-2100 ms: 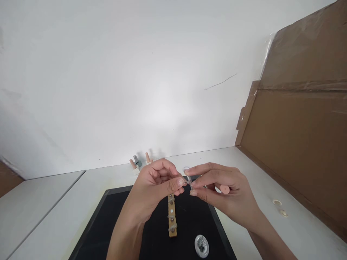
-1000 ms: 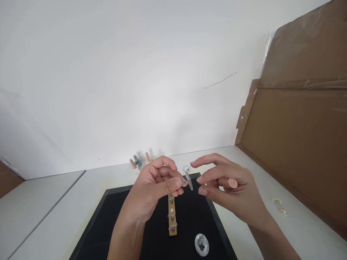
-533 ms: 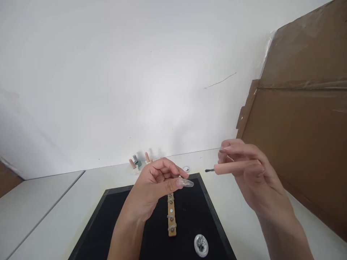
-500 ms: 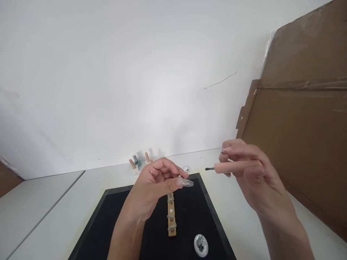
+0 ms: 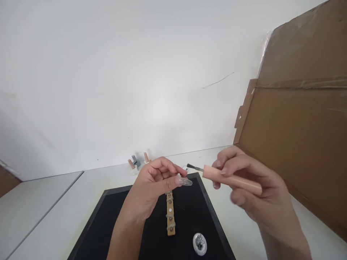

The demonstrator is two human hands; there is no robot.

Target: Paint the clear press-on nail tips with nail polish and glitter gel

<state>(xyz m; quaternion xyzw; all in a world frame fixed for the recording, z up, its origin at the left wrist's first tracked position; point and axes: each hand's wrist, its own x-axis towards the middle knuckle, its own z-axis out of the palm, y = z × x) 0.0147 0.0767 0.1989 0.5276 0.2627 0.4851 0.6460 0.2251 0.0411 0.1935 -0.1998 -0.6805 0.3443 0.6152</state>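
Note:
My left hand (image 5: 155, 187) pinches a clear false nail tip (image 5: 185, 181) between thumb and fingers above the black mat (image 5: 114, 224). A pink-handled nail polish brush (image 5: 230, 179) is in my right hand (image 5: 252, 191), with its dark bristle end (image 5: 191, 167) pointing left, just above and right of the nail tip. Below the left hand a wooden strip (image 5: 170, 216) with several clear nail tips on it lies on the mat.
A small round silver dish (image 5: 200, 244) sits on the mat near its front. Small nail polish bottles (image 5: 137, 163) stand at the back by the white wall. A large brown cardboard sheet (image 5: 298, 144) leans at the right. A small open bottle (image 5: 185, 168) sits behind the mat.
My right hand let go of the nail tip, drew back right, turned the brush around, and now brings its bristle end left toward the nail tip. My left hand has kept the tip steady.

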